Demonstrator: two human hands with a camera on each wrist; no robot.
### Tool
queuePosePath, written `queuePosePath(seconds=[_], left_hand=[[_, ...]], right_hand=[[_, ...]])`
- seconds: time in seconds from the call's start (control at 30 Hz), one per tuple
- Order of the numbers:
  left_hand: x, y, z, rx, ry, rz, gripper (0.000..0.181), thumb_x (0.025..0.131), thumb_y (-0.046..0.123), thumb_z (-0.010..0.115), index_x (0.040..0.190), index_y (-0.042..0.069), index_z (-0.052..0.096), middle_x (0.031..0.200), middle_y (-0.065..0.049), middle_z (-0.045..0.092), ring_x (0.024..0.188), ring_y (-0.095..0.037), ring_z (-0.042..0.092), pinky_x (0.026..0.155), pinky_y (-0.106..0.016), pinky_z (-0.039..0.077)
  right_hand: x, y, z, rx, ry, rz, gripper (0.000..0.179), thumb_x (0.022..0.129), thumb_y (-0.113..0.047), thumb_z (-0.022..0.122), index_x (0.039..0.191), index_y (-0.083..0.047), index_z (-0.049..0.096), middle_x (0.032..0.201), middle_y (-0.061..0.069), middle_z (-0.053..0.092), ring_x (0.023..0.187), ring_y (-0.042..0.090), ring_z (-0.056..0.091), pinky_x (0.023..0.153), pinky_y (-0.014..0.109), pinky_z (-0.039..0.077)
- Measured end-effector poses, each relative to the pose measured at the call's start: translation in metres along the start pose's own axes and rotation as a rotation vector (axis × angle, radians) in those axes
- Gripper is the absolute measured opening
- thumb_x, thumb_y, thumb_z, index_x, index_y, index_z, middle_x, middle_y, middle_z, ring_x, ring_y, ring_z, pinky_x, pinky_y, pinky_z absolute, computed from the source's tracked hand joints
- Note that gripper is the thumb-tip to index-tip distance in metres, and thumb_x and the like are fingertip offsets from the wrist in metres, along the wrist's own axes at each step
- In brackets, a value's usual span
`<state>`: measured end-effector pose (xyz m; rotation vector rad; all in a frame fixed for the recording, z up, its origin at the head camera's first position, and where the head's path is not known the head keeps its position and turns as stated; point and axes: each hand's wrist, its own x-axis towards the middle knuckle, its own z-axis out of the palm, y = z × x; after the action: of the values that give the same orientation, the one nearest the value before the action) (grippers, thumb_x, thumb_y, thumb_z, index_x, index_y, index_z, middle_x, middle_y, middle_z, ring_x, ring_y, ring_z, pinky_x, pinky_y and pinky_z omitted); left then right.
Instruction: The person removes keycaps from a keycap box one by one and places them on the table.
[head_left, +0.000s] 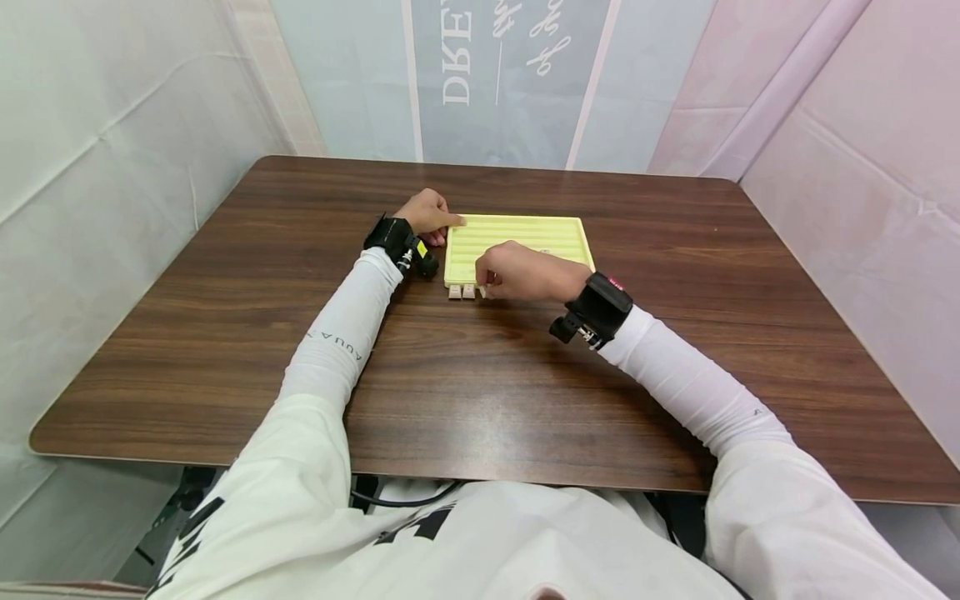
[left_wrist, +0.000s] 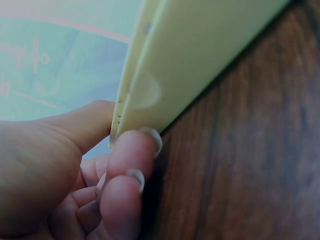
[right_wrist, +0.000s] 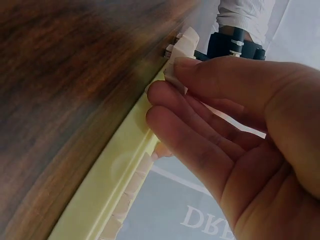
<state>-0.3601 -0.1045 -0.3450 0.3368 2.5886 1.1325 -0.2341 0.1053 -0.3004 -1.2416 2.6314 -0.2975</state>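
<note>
A shallow yellow tray (head_left: pixel 522 227) with raised ridges lies on the table. My left hand (head_left: pixel 427 214) grips its far left corner, thumb on the rim and fingertips (left_wrist: pixel 131 152) against the side wall. At the tray's near edge, my right hand (head_left: pixel 528 272) pinches a small pale keycap (right_wrist: pixel 172 74) between thumb and fingers. Two more keycaps (head_left: pixel 462 292) stand in a row just left of those fingers, along the front edge. In the right wrist view, several pale keycaps (right_wrist: pixel 131 187) also sit along the tray's upper side. My right hand hides part of the tray.
The brown wooden table (head_left: pixel 480 392) has rounded corners and spreads out on all sides of the tray. Behind it hangs a light blue printed curtain (head_left: pixel 517 125), with pale sheets at left and right. Each wrist carries a black camera mount (head_left: pixel 600 310).
</note>
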Motion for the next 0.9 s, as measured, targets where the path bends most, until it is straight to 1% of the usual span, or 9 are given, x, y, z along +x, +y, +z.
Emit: queuePosePath(seconds=[0.17, 0.33, 0.57, 0.9], left_hand=[[0.0005, 0.0, -0.0007, 0.008, 0.001, 0.009, 0.031, 0.092, 0.035, 0.065, 0.084, 0.005, 0.058, 0.055, 0.003, 0.057, 0.044, -0.008, 0.057, 0.05, -0.025, 0.054], [0.0016, -0.0011, -0.0007, 0.006, -0.004, 0.006, 0.031, 0.092, 0.035, 0.065, 0.084, 0.005, 0.057, 0.055, 0.003, 0.057, 0.044, -0.008, 0.057, 0.05, -0.025, 0.054], [0.0006, -0.0015, -0.0005, 0.0, -0.009, 0.004, 0.032, 0.092, 0.036, 0.065, 0.084, 0.006, 0.057, 0.054, 0.004, 0.057, 0.044, -0.007, 0.057, 0.05, -0.025, 0.054], [0.0008, -0.0001, -0.0019, -0.003, -0.005, 0.009, 0.031, 0.092, 0.034, 0.065, 0.083, 0.005, 0.058, 0.054, 0.004, 0.057, 0.043, -0.008, 0.057, 0.049, -0.025, 0.054]], right_hand=[[-0.0001, -0.0013, 0.001, 0.024, -0.013, 0.007, 0.009, 0.091, -0.008, 0.063, 0.099, -0.009, 0.068, 0.097, 0.004, 0.068, 0.09, 0.016, 0.063, 0.082, 0.031, 0.052], [0.0015, -0.0015, 0.0036, 0.041, -0.016, 0.021, 0.007, 0.092, -0.008, 0.062, 0.099, -0.009, 0.065, 0.096, 0.003, 0.066, 0.09, 0.016, 0.062, 0.081, 0.03, 0.052], [0.003, -0.003, 0.0054, 0.033, -0.007, 0.037, 0.005, 0.092, -0.009, 0.062, 0.097, -0.009, 0.065, 0.093, 0.002, 0.065, 0.086, 0.015, 0.061, 0.079, 0.03, 0.052], [0.0051, -0.0057, 0.0061, 0.019, 0.011, 0.021, 0.005, 0.092, -0.008, 0.061, 0.094, -0.008, 0.066, 0.09, 0.003, 0.064, 0.081, 0.014, 0.057, 0.075, 0.029, 0.05]])
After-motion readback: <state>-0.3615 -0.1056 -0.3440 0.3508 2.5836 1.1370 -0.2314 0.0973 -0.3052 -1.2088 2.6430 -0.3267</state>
